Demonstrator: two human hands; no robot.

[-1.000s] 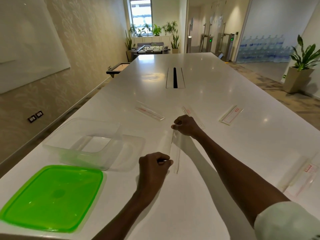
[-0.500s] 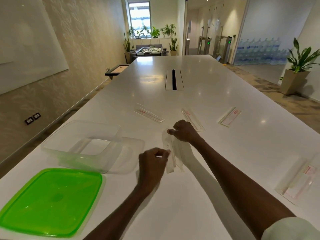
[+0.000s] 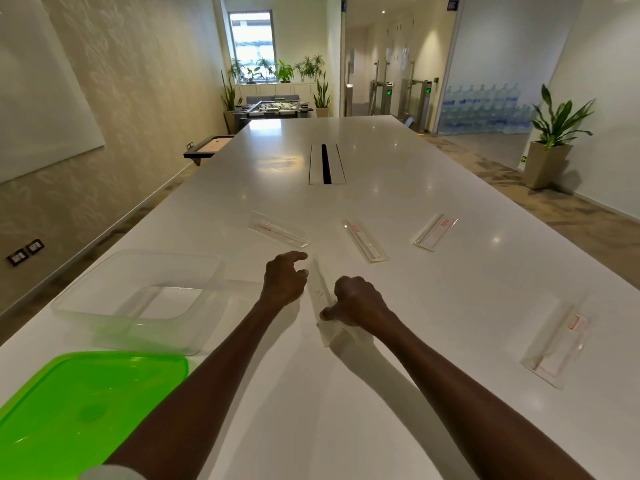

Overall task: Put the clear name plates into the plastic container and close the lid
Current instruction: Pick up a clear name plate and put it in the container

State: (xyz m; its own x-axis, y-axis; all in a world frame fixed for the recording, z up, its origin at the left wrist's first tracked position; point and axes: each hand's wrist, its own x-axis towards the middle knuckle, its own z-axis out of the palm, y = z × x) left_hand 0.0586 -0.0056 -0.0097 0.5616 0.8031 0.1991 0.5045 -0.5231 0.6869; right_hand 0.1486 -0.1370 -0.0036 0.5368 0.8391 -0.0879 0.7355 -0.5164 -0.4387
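A clear name plate [image 3: 319, 292] lies lengthwise between my hands at the middle of the white table [image 3: 450, 289]. My left hand [image 3: 284, 280] pinches its far end with thumb and forefinger. My right hand [image 3: 358, 301] grips its near end, thumb on top. The clear plastic container [image 3: 86, 285] stands open to the left of my left hand. Its green lid [image 3: 86, 410] lies flat in front of it. Other clear name plates lie on the table: one far left [image 3: 277, 232], one far centre [image 3: 365, 241], one far right [image 3: 435, 232] and one near right [image 3: 557, 344].
A cable slot [image 3: 325, 164] is set into the table farther back. The table's left edge runs just beside the container and lid. A potted plant [image 3: 550, 147] stands on the floor to the right.
My left hand has moved forward to the plate's far end and my right hand has drawn back to its near end. The plate has shifted slightly left.
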